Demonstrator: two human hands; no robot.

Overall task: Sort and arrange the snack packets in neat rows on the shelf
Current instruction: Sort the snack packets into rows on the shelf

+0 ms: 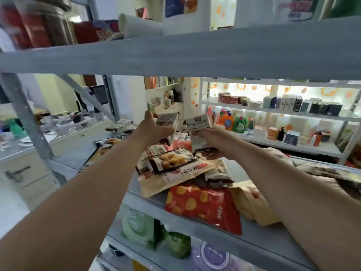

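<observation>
Left hand (156, 130) and right hand (210, 139) each grip a small white packet (198, 125) held above the pile (175, 165) mid-shelf (195, 223); likely light, soft, crinkly, slippery film, so pinch at the sealed edges.

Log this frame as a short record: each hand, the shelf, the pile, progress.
left hand: grips a white packet, held above the pile
right hand: grips a second white packet beside it
shelf: grey, packets heaped unsorted
pile: red packet in front, brown pouch behind it
progress: no neat rows yet
</observation>
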